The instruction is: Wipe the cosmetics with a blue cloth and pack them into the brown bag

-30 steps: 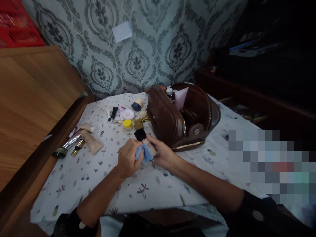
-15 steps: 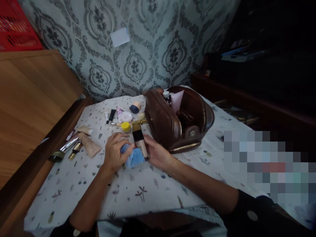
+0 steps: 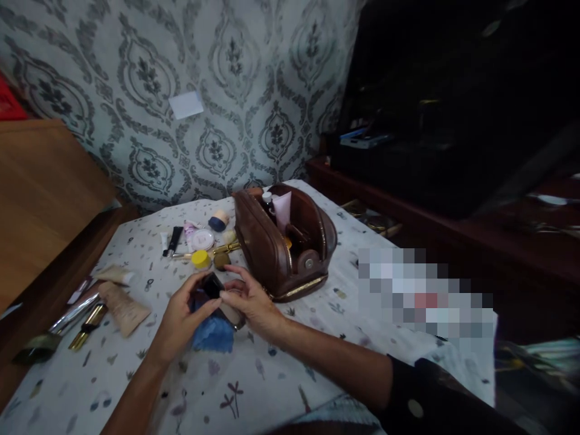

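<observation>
Both hands are at a foundation bottle (image 3: 232,314), a clear bottle of beige liquid with a black cap, tilted over the table. My left hand (image 3: 181,314) has its thumb and fingers closed around the cap end. My right hand (image 3: 258,308) grips the bottle's side, its thumb near the cap and its index finger stretched forward. A crumpled blue cloth (image 3: 214,334) shows below the bottle, by my left hand; I cannot tell whether the fingers pinch it. Just beyond the hands are a yellow-lidded jar (image 3: 200,260) and a round brown-gold item (image 3: 222,261).
An unzipped brown leather bag (image 3: 263,244) stands behind my right hand, holding a pink tube (image 3: 283,210) and a white-capped bottle (image 3: 267,198). At the left lie a beige tube (image 3: 122,308), a gold-and-black tube (image 3: 88,326) and a brush (image 3: 40,347). A blurred patch (image 3: 421,290) covers the right side.
My view has swung right, so everything sits further left. The bottle has tipped further over, my left hand has moved from the blue cloth to the cap, and the right has come over the bottle.
</observation>
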A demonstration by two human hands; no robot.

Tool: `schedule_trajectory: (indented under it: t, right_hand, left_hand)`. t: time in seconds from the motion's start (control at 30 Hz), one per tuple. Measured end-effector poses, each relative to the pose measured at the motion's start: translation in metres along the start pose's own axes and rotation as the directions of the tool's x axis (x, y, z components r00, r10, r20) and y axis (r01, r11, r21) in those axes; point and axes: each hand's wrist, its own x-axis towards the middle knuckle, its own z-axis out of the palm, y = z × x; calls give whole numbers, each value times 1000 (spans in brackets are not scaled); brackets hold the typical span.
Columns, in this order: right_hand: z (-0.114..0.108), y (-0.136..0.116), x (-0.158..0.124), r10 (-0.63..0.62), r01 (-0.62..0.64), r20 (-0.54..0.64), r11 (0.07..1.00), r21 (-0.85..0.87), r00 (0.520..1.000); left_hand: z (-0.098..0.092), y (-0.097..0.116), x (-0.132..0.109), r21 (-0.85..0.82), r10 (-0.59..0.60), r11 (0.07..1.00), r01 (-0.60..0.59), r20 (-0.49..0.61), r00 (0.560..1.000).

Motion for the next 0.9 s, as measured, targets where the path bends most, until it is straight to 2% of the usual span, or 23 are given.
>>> schedule_trajectory:
  t: [0.2, 0.3, 0.4, 0.47, 0.5, 0.53, 0.6, 0.67, 0.73, 0.8, 0.83, 0.9]
  right_hand:
    - [2, -1, -2, 12, -11, 50, 1000, -19, 999]
    - [5, -11, -5, 6, -3, 91, 999, -39, 996]
    - [12, -43, -17, -34, 57, 181, 991, -120, 983]
    - [18, -77, -31, -133, 194, 255, 952, -236, 958]
    - [19, -96, -39, -197, 286, 271, 895, -342, 942]
    - [19, -114, -46, -267, 368, 268, 799, -475, 926]
    - [12, -148, -57, -415, 427, 219, 517, -742, 883]
    - [-5, -171, -64, -487, 370, 233, 204, -906, 842]
    - [-28, -180, -68, -404, 256, 242, -20, -966, 882]
    - [-50, -177, -74, -322, 172, 224, -184, -968, 920]
    - [-59, -173, -79, -303, 156, 224, -233, -960, 926]
    - [-73, -164, -89, -287, 170, 245, -262, -950, 926]
  left_hand:
    - [-11, 12, 0, -4, 13, 1000, -13, 116, 993]
    - [-15, 21, 2, 29, 42, 999, -46, 121, 992]
    - [-17, 40, 8, 62, 97, 993, -104, 114, 989]
    - [-15, 60, 14, 73, 156, 984, -163, 97, 983]
    - [-13, 72, 19, 64, 194, 978, -199, 83, 978]
    - [-10, 85, 24, 44, 233, 971, -236, 57, 971]
    - [-2, 110, 36, -4, 312, 950, -312, 10, 950]
    - [9, 131, 51, -56, 367, 928, -368, -24, 930]
    - [22, 145, 69, -94, 405, 909, -405, -21, 914]
    - [36, 153, 86, -123, 429, 898, -423, 21, 903]
    - [44, 154, 94, -137, 438, 893, -429, 44, 898]
    - [57, 156, 105, -153, 458, 884, -441, 94, 884]
